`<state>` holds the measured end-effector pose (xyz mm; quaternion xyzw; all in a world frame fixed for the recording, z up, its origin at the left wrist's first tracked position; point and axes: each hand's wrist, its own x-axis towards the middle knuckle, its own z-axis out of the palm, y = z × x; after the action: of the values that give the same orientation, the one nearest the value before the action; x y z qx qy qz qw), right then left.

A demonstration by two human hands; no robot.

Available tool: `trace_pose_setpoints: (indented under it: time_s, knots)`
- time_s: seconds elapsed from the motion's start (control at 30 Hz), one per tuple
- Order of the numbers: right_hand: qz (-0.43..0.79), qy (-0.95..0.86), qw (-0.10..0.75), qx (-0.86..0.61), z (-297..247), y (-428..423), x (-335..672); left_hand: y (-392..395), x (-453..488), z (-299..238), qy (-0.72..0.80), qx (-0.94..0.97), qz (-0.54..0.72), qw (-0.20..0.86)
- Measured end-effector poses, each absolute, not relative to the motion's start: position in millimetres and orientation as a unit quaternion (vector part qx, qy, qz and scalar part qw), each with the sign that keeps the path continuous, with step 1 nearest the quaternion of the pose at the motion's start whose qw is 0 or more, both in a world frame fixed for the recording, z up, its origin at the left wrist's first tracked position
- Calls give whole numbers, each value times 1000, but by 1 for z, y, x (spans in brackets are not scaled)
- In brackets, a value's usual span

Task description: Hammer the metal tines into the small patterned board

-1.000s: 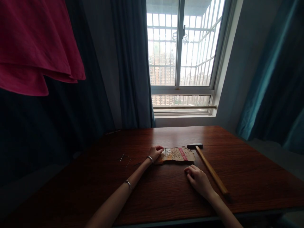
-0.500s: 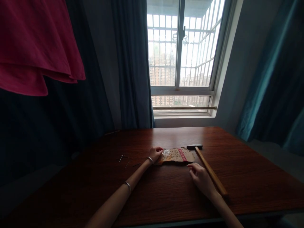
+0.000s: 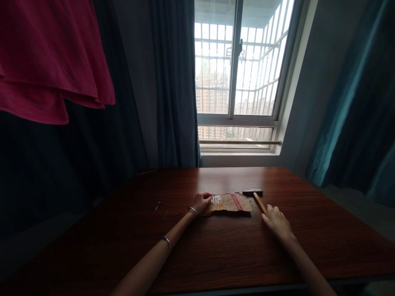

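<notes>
On the table lies a flat, light-brown board (image 3: 226, 202) covered in dark dots, with a pink band across its right part. My left hand (image 3: 202, 201) rests at the board's left end, thumb and fingers pinched on a thin upright nail, mostly hidden by the fingertips. To the right of the board is a hammer (image 3: 260, 203) with a dark head and a wooden handle. My right hand (image 3: 277, 222) lies over that handle with its fingers closed round it, hiding the lower part. The hammer head stays on the table.
Several loose nails (image 3: 159, 204) are scattered on the brown wooden table (image 3: 216, 250) left of my left hand. A pink cloth (image 3: 55, 61) hangs at upper left. Behind the table are a blue curtain (image 3: 175, 82) and a barred window (image 3: 236, 119).
My right hand has moved right, from near the board's lower right corner onto the hammer handle, and closed round it. My left hand keeps its pinch at the board's left end.
</notes>
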<state>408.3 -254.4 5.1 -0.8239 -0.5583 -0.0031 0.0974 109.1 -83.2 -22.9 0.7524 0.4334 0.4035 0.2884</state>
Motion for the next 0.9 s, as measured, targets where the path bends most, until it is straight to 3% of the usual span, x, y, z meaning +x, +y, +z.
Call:
trace_pose_setpoints:
  time_s: [0.2,0.5,0.73,0.9]
  knots:
    - [31,-569,87,-817,1,-238,413,-82,109,-28,436,760,402,267]
    - [179,-532,264,-784,23,-216,430,-77,108,-32,430,761,397,280]
    - [289,-523,373,-710,55,-215,386,-77,108,-34,417,762,406,283]
    - [492,-496,447,-559,81,-225,333,-78,107,-32,423,762,400,282]
